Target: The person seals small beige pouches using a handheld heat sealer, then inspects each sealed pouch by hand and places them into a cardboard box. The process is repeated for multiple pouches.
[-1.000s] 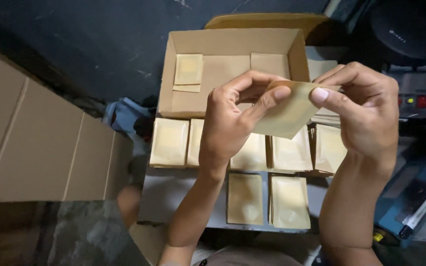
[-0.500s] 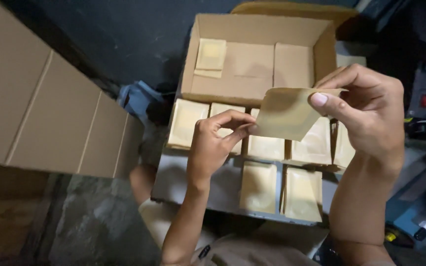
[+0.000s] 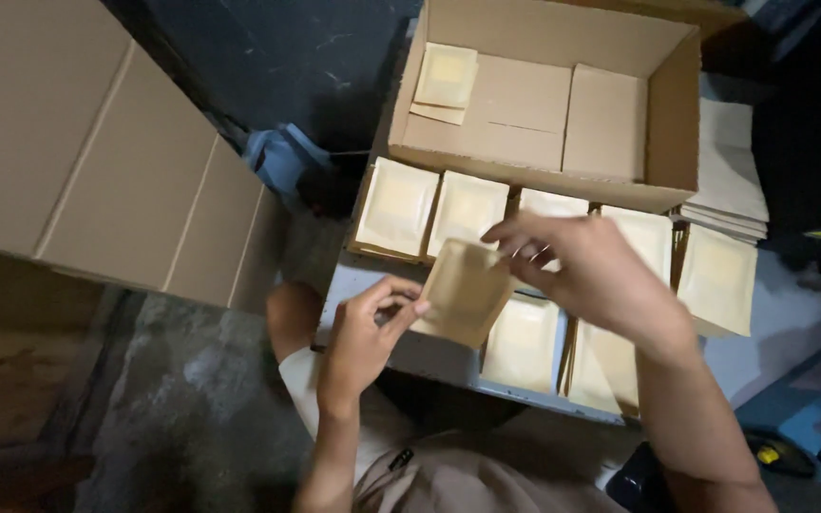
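A tan square paper pouch (image 3: 463, 290) is held low over a grey board (image 3: 434, 353) on my lap. My right hand (image 3: 591, 271) grips its upper right edge from above. My left hand (image 3: 368, 332) touches its lower left edge with fingertips. Under and around it lie rows of similar filled pouches (image 3: 467, 209), flat on the board. Beyond them stands an open cardboard box (image 3: 620, 185) with two pouches (image 3: 444, 81) in its back left corner.
A large closed cardboard carton (image 3: 87, 152) stands at the left. A blue object (image 3: 282, 157) lies on the dark floor beside it. A stack of flat empty pouches (image 3: 734, 180) sits right of the open box. Machine parts show at the right edge.
Both hands have come down from chest height with the pouch to just above the board. The left hand, apart half a second ago, is back on the pouch's edge. The camera tilted down.
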